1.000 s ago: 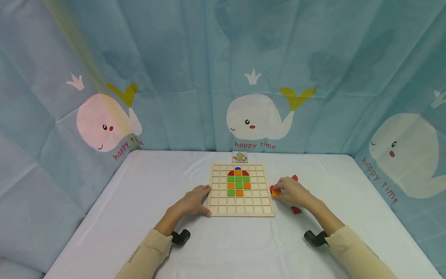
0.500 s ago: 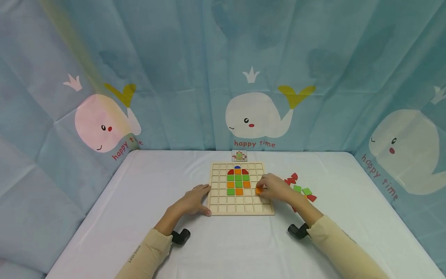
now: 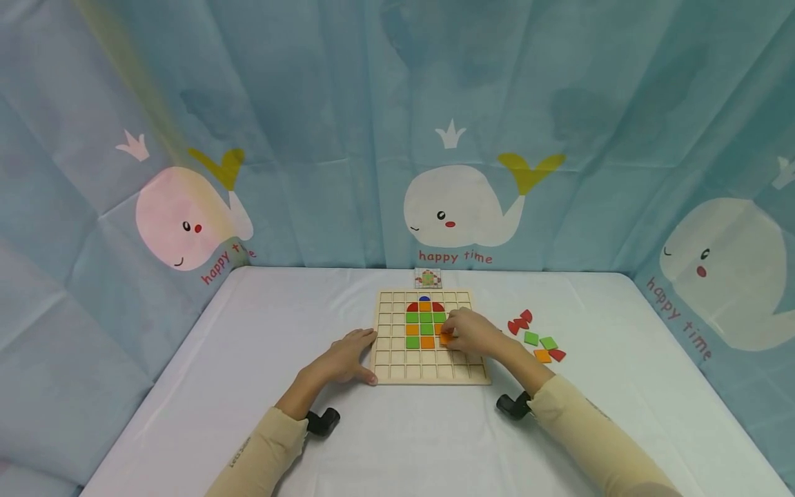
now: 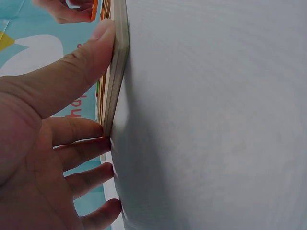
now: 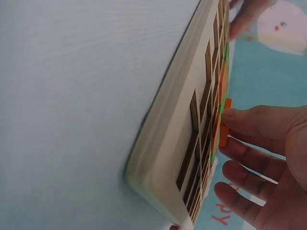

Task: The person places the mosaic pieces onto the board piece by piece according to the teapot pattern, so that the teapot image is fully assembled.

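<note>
A wooden grid board (image 3: 397,373) lies on the white cloth, with green and orange squares, red rounded pieces and a blue half-round piece (image 3: 425,299) set in its cells. My right hand (image 3: 473,331) pinches an orange square tile (image 5: 223,137) between thumb and index finger. It holds the tile close over the board, just right of the orange square in the lowest filled row; the other fingers are loosely bent. At the board's left edge rests my left hand (image 3: 346,357), fingers spread and thumb against the front left corner.
Right of the board lie loose red pieces (image 3: 518,325), green squares (image 3: 531,338), an orange square (image 3: 542,356) and another red piece (image 3: 557,355). A small patterned card (image 3: 428,279) lies behind the board. A blue whale-print curtain (image 3: 335,138) hangs behind the table.
My right hand has carried the orange tile leftward from beside the loose pieces to over the board, near the filled cells. The left hand stays in place.
</note>
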Demonstrator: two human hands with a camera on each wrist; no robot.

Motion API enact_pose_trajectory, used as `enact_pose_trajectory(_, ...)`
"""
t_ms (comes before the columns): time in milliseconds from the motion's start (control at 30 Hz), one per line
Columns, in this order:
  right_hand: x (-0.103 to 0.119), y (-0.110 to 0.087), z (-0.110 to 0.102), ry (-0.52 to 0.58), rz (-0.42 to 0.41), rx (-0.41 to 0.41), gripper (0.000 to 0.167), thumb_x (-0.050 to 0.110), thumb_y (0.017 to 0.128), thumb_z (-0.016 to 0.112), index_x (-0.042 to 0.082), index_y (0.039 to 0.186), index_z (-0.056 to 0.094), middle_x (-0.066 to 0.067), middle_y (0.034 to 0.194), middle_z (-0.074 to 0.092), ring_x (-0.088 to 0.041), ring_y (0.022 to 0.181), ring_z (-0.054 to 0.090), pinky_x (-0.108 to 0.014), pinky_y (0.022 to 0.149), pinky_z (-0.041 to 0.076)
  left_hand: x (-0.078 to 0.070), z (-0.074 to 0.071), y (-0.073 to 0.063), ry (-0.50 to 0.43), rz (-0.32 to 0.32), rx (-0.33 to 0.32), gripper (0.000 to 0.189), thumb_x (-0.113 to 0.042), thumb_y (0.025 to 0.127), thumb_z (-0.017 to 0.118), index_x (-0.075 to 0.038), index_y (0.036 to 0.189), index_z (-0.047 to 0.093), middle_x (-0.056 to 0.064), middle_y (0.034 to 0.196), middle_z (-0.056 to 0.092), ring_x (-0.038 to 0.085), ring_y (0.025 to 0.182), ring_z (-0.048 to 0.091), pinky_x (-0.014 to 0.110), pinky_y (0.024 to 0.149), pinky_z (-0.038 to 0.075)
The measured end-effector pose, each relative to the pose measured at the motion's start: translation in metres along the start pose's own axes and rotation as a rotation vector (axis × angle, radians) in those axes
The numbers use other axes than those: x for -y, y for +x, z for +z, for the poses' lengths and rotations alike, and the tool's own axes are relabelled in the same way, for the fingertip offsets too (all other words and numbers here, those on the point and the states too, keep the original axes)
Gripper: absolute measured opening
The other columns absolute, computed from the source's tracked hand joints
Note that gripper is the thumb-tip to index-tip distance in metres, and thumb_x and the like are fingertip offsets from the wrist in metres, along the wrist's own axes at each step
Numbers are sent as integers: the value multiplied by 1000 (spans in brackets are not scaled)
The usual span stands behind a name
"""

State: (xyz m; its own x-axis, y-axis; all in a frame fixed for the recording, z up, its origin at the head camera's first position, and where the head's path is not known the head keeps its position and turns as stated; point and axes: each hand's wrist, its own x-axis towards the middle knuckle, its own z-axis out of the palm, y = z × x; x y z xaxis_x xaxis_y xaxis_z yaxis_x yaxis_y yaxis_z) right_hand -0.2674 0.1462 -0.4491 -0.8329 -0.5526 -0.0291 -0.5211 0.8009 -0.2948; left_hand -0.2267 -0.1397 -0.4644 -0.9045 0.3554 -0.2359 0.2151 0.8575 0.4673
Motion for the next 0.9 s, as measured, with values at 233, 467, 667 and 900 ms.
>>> enact_pose_trajectory(233,3,5,4,-4,-13,16,23,17,83,77,8,103,76,-3,96,69,-16,89,56,-32,82,52,-1,0,0,-6,3,1,97,-30,69,87,-3,148,38,15,157,35,37,148,25,60,116,24)
enact_pose_trajectory(467,7,5,4,-20,-5,12,22,17,83,77,9,103,77,-3,96,69,-16,89,56,-32,83,52,-1,-1,-1,10,-3,1,98,-30,68,87,-2,148,38,15,157,35,37,148,25,60,116,25)
enact_pose_trajectory(667,9,5,5,-5,20,9,20,16,83,77,9,102,77,-2,93,65,-15,88,54,-31,81,51,0,0,0,10,-5,-1,97,-30,68,87,-2,148,38,15,157,35,37,148,25,60,116,25)
enact_pose_trajectory(900,10,5,6,14,31,15,20,15,84,76,8,102,77,-3,95,66,-16,89,53,-33,84,51,0,-1,-1,9,1,-2,97,-29,68,87,-2,148,39,15,156,36,37,148,25,60,116,25)
